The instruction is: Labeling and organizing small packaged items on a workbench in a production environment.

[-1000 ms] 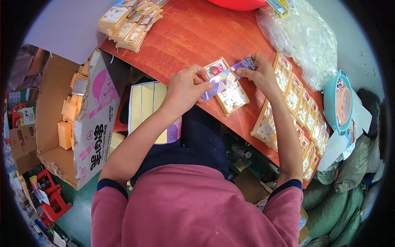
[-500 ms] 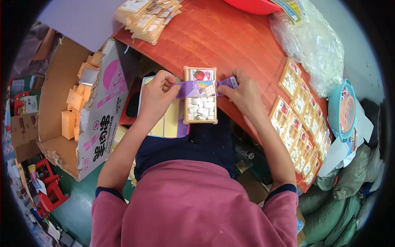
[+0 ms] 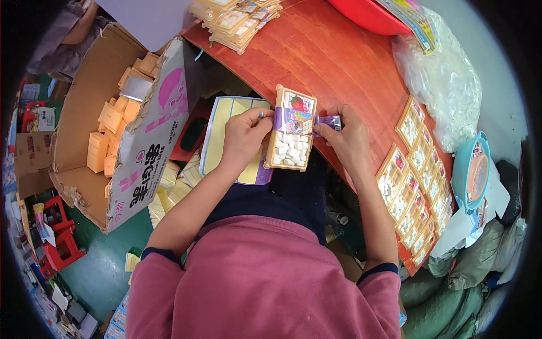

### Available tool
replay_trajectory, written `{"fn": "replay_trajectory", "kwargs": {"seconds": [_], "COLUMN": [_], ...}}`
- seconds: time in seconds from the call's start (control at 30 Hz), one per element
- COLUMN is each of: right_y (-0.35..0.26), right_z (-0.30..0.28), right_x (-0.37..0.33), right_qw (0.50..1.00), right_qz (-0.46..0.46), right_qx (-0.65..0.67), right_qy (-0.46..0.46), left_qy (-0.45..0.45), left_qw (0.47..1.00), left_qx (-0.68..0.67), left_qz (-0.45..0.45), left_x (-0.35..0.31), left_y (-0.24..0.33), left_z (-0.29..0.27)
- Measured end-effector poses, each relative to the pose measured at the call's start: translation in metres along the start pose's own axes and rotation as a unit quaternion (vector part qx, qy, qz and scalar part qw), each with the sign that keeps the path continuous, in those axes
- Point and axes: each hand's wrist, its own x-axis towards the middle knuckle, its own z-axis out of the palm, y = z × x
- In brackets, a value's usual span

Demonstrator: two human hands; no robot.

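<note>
In front of my body, at the table's near edge, is a small beige plastic box [image 3: 291, 153] filled with white pellet-like pieces, a strawberry picture at its top end. A purple printed label strip [image 3: 296, 123] runs across its middle. My left hand [image 3: 245, 138] is closed at the box's left edge, where the strip bends round the side; its fingertips are partly hidden. The strip's free end sticks out to the right, pinched between thumb and fingers of my right hand [image 3: 349, 138]. Under the box and my left hand lies a yellow and purple sheet of labels [image 3: 226, 113].
Several similar filled boxes [image 3: 406, 189] lie in rows on the red table [image 3: 339, 62] at right; more are stacked [image 3: 243, 25] at the far left. A cardboard carton [image 3: 84, 164] of orange-beige pieces stands left. A plastic bag [image 3: 443, 85] and a turquoise basin [image 3: 473, 169] are at right.
The box has tilted slightly clockwise. My left hand has come in against its left side, and the strip's left end, stretched out before, now bends round the edge. The whole view has shifted.
</note>
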Motion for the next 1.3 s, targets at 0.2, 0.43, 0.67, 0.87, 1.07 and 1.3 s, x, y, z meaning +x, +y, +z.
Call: {"fn": "replay_trajectory", "kwargs": {"seconds": [0.2, 0.43, 0.67, 0.87, 1.07, 1.3], "right_y": [-0.004, -0.001, -0.013, -0.05, -0.054, -0.068], "right_z": [-0.001, -0.001, -0.003, 0.002, 0.008, 0.01], "right_x": [0.0, 0.0, -0.003, -0.002, 0.002, 0.014], "right_qw": [1.0, 1.0, 0.872, 0.875, 0.901, 0.92], "right_qz": [0.001, 0.011, 0.138, 0.119, 0.082, 0.029], "right_qx": [-0.019, 0.02, 0.461, 0.434, 0.379, 0.336], "right_qy": [0.008, 0.004, -0.085, -0.177, -0.193, -0.2], "left_qy": [-0.016, -0.087, -0.147, -0.253, -0.311, -0.361], "left_qw": [0.975, 0.995, 0.901, 0.783, 0.812, 0.758], "left_qx": [-0.214, -0.034, -0.4, -0.548, -0.476, -0.534], "left_qz": [-0.054, -0.027, -0.085, -0.146, -0.131, -0.102], "left_x": [-0.008, 0.002, 0.0, -0.008, -0.009, 0.003], "left_y": [0.018, 0.009, -0.002, 0.002, 0.006, -0.002], "left_z": [0.002, 0.002, 0.003, 0.006, -0.009, -0.02]}}
